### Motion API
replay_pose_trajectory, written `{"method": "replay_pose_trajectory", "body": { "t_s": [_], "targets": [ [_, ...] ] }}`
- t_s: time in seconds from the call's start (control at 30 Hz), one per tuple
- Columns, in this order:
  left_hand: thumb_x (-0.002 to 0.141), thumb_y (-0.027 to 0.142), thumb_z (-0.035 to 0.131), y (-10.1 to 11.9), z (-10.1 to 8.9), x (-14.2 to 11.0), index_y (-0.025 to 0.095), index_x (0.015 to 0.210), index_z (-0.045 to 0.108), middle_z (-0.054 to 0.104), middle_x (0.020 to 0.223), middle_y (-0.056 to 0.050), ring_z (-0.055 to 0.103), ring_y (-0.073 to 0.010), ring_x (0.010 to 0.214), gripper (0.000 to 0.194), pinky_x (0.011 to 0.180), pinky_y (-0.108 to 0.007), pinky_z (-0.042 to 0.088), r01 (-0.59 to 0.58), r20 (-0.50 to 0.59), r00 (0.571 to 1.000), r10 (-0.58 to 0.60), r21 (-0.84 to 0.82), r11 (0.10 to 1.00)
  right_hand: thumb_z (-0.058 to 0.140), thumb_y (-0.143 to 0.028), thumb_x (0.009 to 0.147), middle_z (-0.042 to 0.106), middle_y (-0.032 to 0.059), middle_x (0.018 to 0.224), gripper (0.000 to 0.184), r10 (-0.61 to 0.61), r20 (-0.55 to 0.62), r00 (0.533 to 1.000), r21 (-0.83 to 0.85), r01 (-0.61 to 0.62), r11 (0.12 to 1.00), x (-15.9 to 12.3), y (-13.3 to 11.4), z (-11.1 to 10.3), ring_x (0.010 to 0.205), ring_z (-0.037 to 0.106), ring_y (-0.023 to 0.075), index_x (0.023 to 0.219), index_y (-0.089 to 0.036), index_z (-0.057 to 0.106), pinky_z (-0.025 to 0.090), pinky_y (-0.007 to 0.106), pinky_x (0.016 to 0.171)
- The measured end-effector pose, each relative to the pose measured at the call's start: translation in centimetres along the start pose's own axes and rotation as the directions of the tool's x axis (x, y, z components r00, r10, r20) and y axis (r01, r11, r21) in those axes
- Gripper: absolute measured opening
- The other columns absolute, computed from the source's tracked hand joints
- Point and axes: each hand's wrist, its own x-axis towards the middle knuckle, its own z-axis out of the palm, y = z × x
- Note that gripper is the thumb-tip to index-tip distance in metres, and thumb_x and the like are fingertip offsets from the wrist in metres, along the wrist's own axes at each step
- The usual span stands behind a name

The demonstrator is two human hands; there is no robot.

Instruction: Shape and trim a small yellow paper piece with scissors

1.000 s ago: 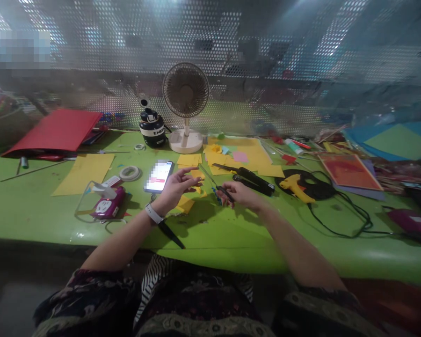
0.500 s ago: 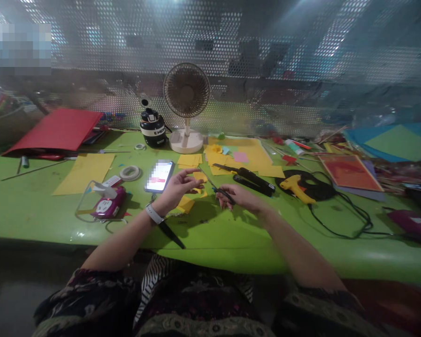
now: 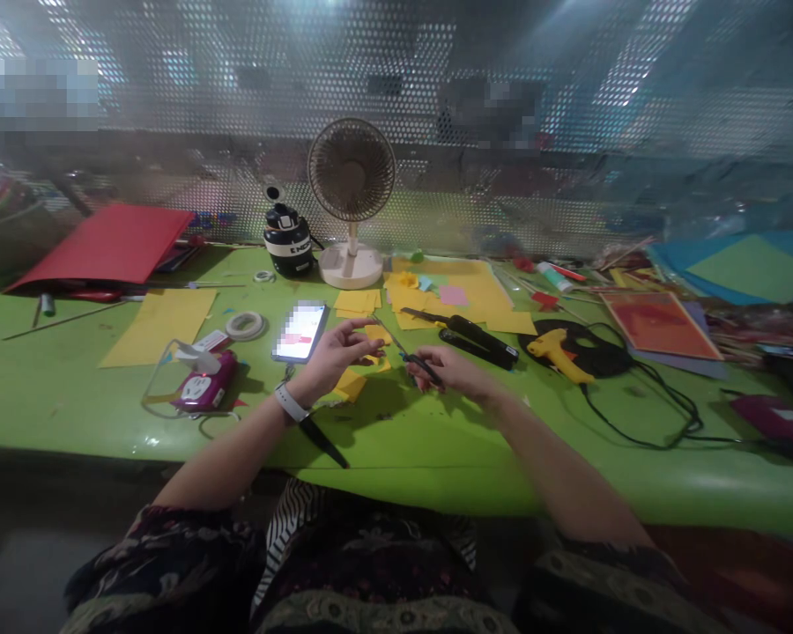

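Note:
My left hand (image 3: pixel 330 359), with a pale watch strap at the wrist, pinches a small piece of yellow paper (image 3: pixel 379 334) between thumb and fingers. From the right, my right hand (image 3: pixel 459 372) is closed round the dark handles of a pair of scissors (image 3: pixel 426 364). Their thin blades point up and left, right beside the yellow paper; whether they touch it I cannot tell. A folded yellow piece (image 3: pixel 350 385) lies below the left hand. Close to its fingers is a lit phone (image 3: pixel 299 333). Beyond the right hand lies a black stapler-like tool (image 3: pixel 482 346).
A fan (image 3: pixel 352 269) and a black bottle (image 3: pixel 289 246) stand at the back. To the left are a tape roll (image 3: pixel 245 327) and a purple device (image 3: pixel 204 383) with a wire. A yellow glue gun (image 3: pixel 560 354) with its cord lies right. Yellow sheets (image 3: pixel 482 282) spread behind the hands.
Both hands stay almost where they were. The fingers of my right hand have shifted slightly on the scissors' handles.

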Motion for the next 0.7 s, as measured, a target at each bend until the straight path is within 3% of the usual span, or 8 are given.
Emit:
{"method": "replay_pose_trajectory", "body": {
  "t_s": [0.43, 0.7],
  "targets": [
    [0.068, 0.032, 0.085, 0.64, 0.45, -0.2, 0.018, 0.113, 0.064, 0.072, 0.08, -0.001, 0.072, -0.0147, 0.075, 0.052, 0.061, -0.02, 0.053, 0.014, -0.019, 1.0, -0.015, -0.045, 0.999, 0.073, -0.071, 0.062, 0.06, 0.0003, 0.063, 0.058, 0.021, -0.072, 0.997, -0.018, -0.022, 1.0, -0.45, -0.84, 0.03, 0.053, 0.052, 0.0114, 0.076, -0.018, 0.055, 0.033, 0.025, 0.049],
    [0.069, 0.03, 0.084, 0.32, 0.21, -0.09, 0.017, 0.116, 0.063, 0.071, 0.078, 0.0, 0.072, -0.0137, 0.074, 0.053, 0.061, -0.02, 0.053, 0.0, -0.016, 1.0, -0.001, -0.04, 0.999, 0.071, -0.071, 0.066, 0.061, 0.0008, 0.067, 0.056, -0.002, -0.018, 1.0, -0.052, 0.001, 0.999, -0.24, -0.44, -0.14, 0.059, 0.054, 0.0122, 0.079, -0.018, 0.054, 0.035, 0.026, 0.052]
  ]
}}
